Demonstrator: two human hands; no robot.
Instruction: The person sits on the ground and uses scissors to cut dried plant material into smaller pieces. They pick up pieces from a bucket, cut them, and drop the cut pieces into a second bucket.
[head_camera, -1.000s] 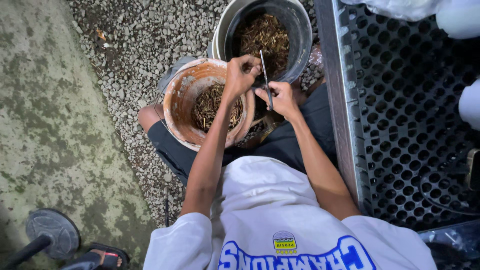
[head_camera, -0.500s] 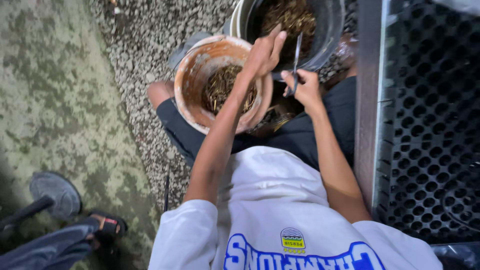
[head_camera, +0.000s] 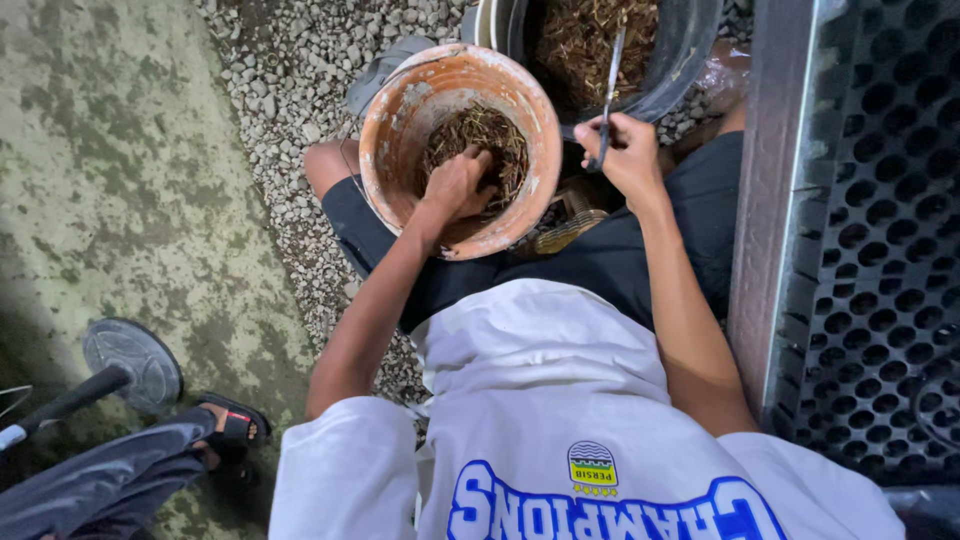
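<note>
Orange pot: a round clay-coloured pot (head_camera: 400, 130) rests on the person's lap, tipped a little toward them, so the inside is easy to reach.
Dry bits: brown, stringy plant bits (head_camera: 475, 135) lie in the bottom of the orange pot.
Left hand: the left hand (head_camera: 458, 185) is down inside the pot, fingers curled into the dry bits; how much it grips cannot be told.
Right hand: the right hand (head_camera: 628, 150) is closed around a thin metal tool (head_camera: 610, 80), maybe scissors, held up beside the pot with its tip pointing away from the body.
Dark bucket: a dark bucket (head_camera: 680, 60) stands just behind the orange pot, with more brown bits in it, close enough for both hands.
Ground: grey gravel (head_camera: 290, 90) lies under the pots.
Other person: a sandalled foot (head_camera: 228, 430) shows at the lower left.
</note>
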